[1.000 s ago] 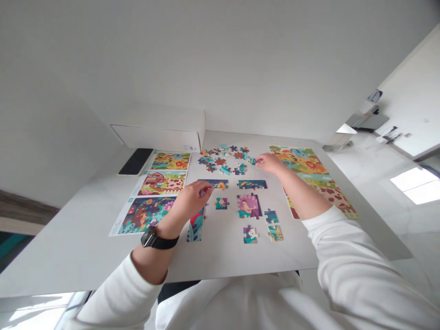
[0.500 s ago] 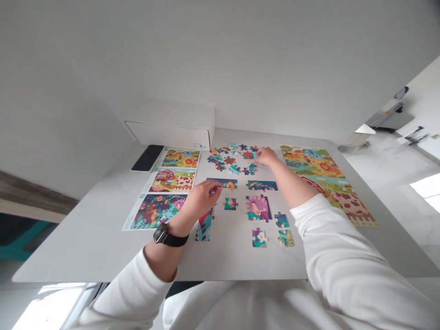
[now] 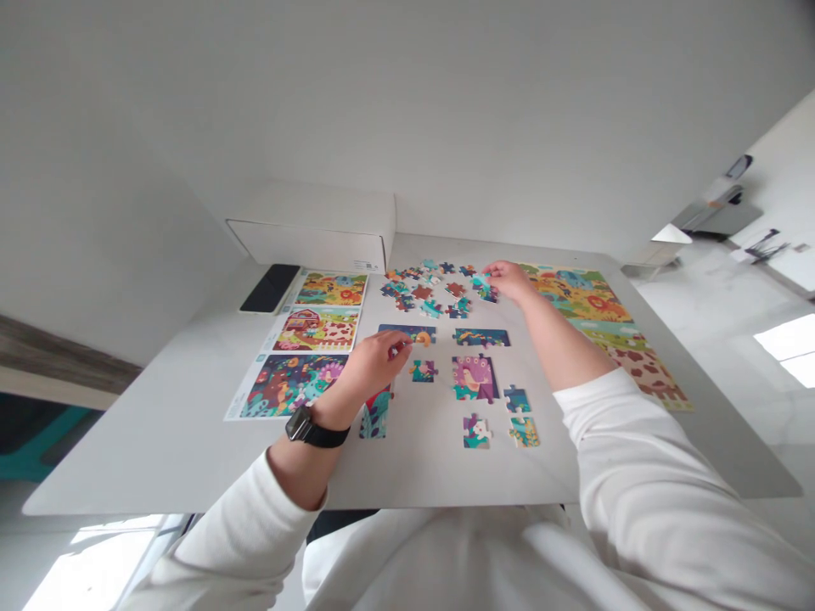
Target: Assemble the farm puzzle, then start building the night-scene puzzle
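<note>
My right hand (image 3: 508, 278) pinches a teal and dark blue puzzle piece (image 3: 486, 291) at the right side of a loose heap of puzzle pieces (image 3: 423, 293). Closer to me, my left hand (image 3: 380, 361) is closed with its fingertips together over the table; what they hold, if anything, is hidden. Beneath and beside it lie a joined night-sky strip (image 3: 428, 335) and a red and teal section (image 3: 374, 416), partly covered. A small joined piece (image 3: 424, 371) is just right of that hand. Farther right are another dark blue strip (image 3: 482, 337) and a purple peacock section (image 3: 474, 378).
A sheet with three small pictures (image 3: 255, 379) lies at left, below a black phone (image 3: 271, 288). Behind stands a white box (image 3: 311, 242). Two picture sheets, a savanna one (image 3: 589, 293) and a farm one (image 3: 640, 365), lie at right. Single pieces (image 3: 476, 431) sit near the front.
My right hand has shifted slightly right, away from the heap, with the puzzle piece now showing in its fingers. My left hand has stayed nearly still. The view has tilted a little.
</note>
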The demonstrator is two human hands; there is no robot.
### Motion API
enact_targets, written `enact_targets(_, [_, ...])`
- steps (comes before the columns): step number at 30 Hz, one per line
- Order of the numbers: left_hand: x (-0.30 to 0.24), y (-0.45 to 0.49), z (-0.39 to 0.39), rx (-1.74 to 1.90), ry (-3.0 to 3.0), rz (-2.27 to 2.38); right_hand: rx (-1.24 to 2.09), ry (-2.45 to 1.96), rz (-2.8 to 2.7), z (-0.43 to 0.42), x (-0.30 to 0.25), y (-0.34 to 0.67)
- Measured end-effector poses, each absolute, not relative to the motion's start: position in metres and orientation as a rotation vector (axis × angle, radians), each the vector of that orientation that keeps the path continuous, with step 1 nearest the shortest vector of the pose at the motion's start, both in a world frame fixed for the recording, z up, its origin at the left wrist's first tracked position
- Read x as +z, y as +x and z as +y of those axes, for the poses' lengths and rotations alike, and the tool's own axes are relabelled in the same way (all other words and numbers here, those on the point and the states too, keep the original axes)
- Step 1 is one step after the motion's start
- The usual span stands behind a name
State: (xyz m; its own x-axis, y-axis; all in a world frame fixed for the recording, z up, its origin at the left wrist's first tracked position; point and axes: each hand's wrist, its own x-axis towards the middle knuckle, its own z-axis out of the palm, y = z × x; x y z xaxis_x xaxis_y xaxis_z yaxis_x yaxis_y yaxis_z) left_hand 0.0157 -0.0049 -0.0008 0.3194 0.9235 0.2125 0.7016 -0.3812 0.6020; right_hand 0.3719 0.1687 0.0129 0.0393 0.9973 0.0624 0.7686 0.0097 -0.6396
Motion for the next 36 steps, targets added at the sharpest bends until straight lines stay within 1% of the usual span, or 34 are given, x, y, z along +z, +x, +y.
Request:
enact_targets(4, [-0.005,0.016,-0.004,0.746,2.188,1.437,0.557,-1.904,-1.807,0.162,0.017,0.37])
enact_targets(7, [-0.006,0.016,-0.003,0.737,2.189,1.44,0.463,-1.958,-1.872,0.157,0.018,0.366])
enact_targets(14, [-0.009,0.016,-0.003,0.761,2.179,1.413,0.273,-1.906,-2.118,0.156,0.013,0.333])
enact_targets(16, [-0.01,0.016,-0.003,0.764,2.177,1.407,0.293,-1.836,-2.245,0.158,0.011,0.322])
enact_targets(20, [-0.009,0.015,-0.004,0.766,2.185,1.394,0.432,-1.727,-2.433,0.161,0.006,0.31])
enact_targets(23, [-0.008,0.015,-0.004,0.767,2.192,1.387,0.44,-1.719,-2.51,0.163,0.004,0.312])
enact_targets(28, [-0.012,0.015,-0.004,0.761,2.195,1.383,0.363,-1.751,-2.516,0.161,0.006,0.324])
enact_targets(33, [-0.015,0.016,-0.003,0.77,2.195,1.382,0.155,-1.822,-2.41,0.154,0.009,0.333])
enact_targets(36, [-0.014,0.016,-0.003,0.765,2.187,1.386,0.153,-1.846,-2.382,0.152,0.008,0.336])
